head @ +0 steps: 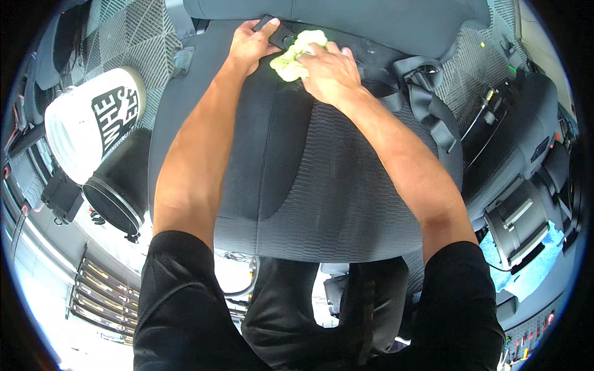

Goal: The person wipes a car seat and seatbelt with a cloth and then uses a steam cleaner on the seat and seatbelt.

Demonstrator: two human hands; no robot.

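In front of me lies a dark grey cloth car seat bench [345, 185], with a ribbed panel down its middle. My left hand [253, 44] grips a flat black piece [274, 36], perhaps a seat belt buckle, at the fold below the backrest [371, 23]. A crumpled yellow-green cloth [297, 58] is under the fingers of my right hand [332, 69], pressed against that fold beside the black piece. Right of this hand, a black seat belt strap [424, 104] lies looped over the cushion.
A white bucket with writing [95, 120] and a black cylindrical container [120, 181] are on the left. On the right are another dark seat [515, 139], a grey case-like object [517, 222] and a blue cloth [522, 273]. Grey grid tiles [134, 37] cover the floor.
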